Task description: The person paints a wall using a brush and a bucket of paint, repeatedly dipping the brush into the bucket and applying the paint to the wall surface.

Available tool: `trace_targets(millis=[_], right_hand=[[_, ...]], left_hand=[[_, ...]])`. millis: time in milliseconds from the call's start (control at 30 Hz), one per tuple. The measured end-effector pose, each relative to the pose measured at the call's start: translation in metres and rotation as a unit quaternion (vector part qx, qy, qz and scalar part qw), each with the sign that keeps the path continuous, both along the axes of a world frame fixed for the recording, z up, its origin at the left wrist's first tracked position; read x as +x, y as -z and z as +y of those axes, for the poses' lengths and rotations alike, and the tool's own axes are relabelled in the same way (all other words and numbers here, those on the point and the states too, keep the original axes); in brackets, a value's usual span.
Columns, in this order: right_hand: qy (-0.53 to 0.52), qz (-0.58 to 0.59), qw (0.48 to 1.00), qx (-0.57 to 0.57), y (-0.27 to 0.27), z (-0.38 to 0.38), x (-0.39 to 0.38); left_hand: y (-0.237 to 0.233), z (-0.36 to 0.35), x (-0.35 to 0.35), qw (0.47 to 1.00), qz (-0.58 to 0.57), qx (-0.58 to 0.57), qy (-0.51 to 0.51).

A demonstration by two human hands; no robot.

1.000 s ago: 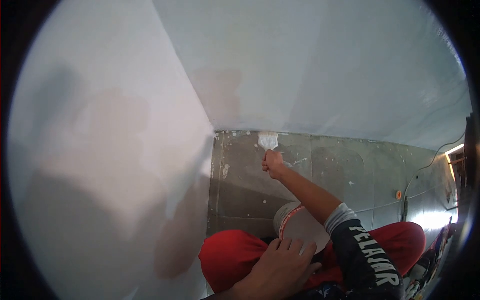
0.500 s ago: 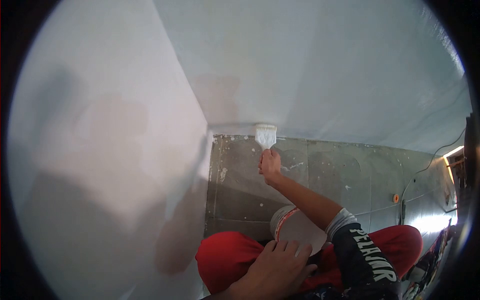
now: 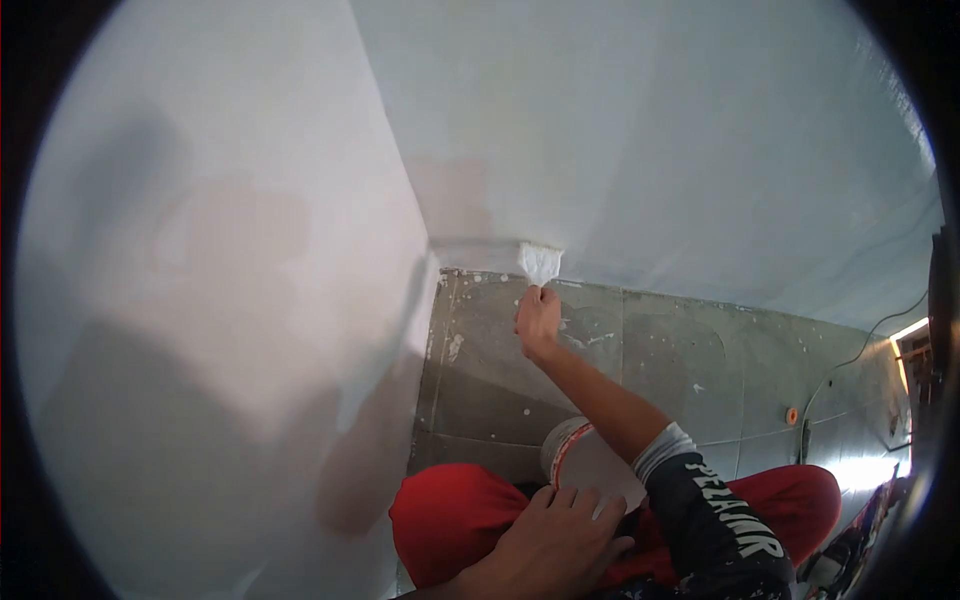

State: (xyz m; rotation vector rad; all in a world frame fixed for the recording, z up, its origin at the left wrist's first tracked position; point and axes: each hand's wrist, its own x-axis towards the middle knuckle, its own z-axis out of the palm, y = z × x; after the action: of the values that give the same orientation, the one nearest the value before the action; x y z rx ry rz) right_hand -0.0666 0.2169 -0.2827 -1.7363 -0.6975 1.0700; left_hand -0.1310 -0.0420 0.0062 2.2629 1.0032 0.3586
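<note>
My right hand is closed around the handle of a wide paintbrush. The white-coated bristles touch the bottom of the pale wall, just above the floor, a little right of the corner. Between my knees stands a whitish bucket with a red band near its rim. My left hand lies by the bucket's near side, over my red-clad leg. Its fingers are stretched out and slightly apart, and I see nothing held in it. My right forearm passes above the bucket and hides part of it.
A second wall rises close on the left, with damp-looking patches and shadows. Grey floor tiles bear white paint spots. An orange ring-shaped object and a cable lie to the right, near a bright opening.
The brush and my right hand have moved slightly up the wall. The view has shifted a little, moving the corner rightward. My left hand stays by the bucket.
</note>
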Motion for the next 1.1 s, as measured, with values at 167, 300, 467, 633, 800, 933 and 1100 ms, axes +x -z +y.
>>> trace_targets(millis=[167,300,467,633,800,933,1100], right_hand=[[-0.017,0.023,0.999,0.046,0.011,-0.018,-0.016],[0.005,0.111,0.986,-0.124,0.011,-0.004,-0.017],[0.021,0.131,0.984,-0.12,0.011,0.021,-0.011],[0.026,-0.056,0.998,0.008,-0.001,0.0,-0.035],[-0.012,-0.14,0.984,0.106,0.036,-0.009,-0.052],[-0.03,0.056,0.992,-0.106,0.023,0.002,-0.058],[-0.045,0.076,0.992,-0.094,0.032,0.035,-0.067]], left_hand=[[0.0,0.001,0.0,1.0,0.016,0.009,0.008],[-0.004,0.002,0.0,1.0,0.02,0.007,0.0],[-0.002,0.0,-0.002,1.0,0.021,-0.013,-0.005],[0.0,0.007,-0.005,1.0,0.015,-0.026,0.004],[0.004,0.007,-0.007,1.0,0.013,-0.021,0.006],[0.004,0.006,-0.008,0.999,0.02,-0.043,-0.007],[0.005,0.005,-0.009,0.998,0.034,-0.045,-0.002]])
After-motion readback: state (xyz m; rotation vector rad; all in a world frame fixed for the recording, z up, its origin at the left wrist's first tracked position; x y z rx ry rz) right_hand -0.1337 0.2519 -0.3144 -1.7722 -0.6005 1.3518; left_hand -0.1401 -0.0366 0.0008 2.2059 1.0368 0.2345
